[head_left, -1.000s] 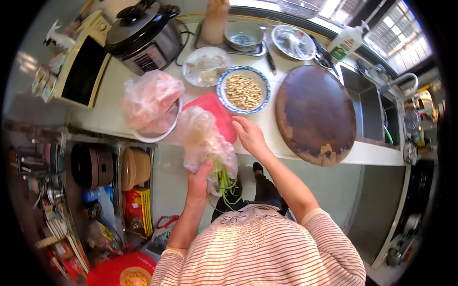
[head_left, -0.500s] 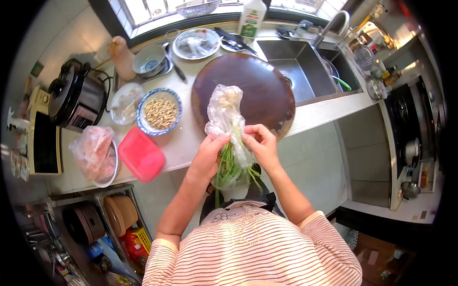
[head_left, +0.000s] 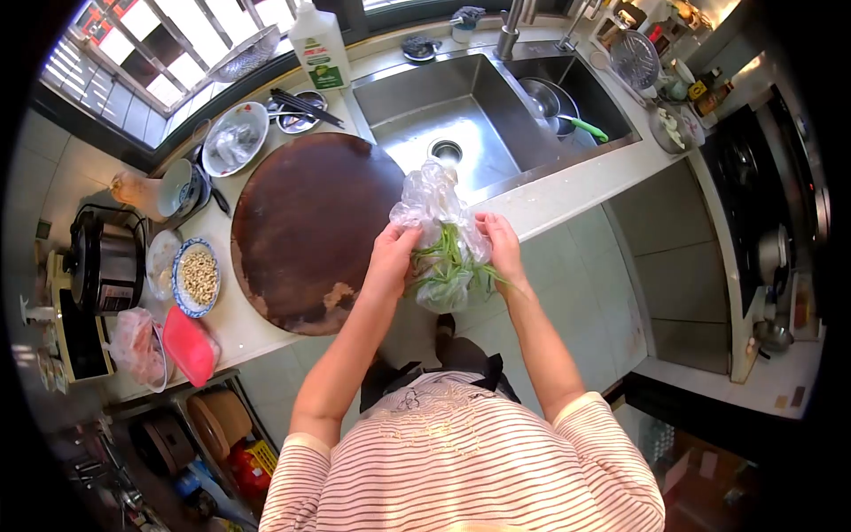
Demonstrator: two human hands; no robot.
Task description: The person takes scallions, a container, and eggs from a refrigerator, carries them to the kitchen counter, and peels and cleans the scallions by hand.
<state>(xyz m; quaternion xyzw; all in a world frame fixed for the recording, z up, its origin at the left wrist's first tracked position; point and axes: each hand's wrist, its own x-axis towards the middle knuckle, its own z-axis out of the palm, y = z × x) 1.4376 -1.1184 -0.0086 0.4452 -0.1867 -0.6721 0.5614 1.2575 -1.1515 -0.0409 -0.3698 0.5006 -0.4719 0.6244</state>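
A clear plastic bag [head_left: 427, 199] hangs between my two hands, in front of the counter edge by the sink. Long thin green stalks, like scallions [head_left: 450, 253], spread out of its opening toward me; paler ends show dimly through the plastic. My left hand [head_left: 390, 257] pinches the left side of the bag with thumb and fingers. On the other side, my right hand [head_left: 502, 246] has its fingers closed on the bag's edge, beside the leaf tips. The round dark wooden chopping board [head_left: 310, 222] lies just left of my left hand.
A steel sink [head_left: 461, 97] lies ahead, with a pan [head_left: 545, 97] in its right basin. Left of the board are a bowl of beans or nuts [head_left: 197, 277], a red plastic container [head_left: 191, 346] and a pressure cooker [head_left: 111, 262]. A white bottle [head_left: 319, 49] stands behind.
My body and view have turned right, so the bag and both hands are now before the sink instead of over the board. The green stalks are more bunched and spread sideways.
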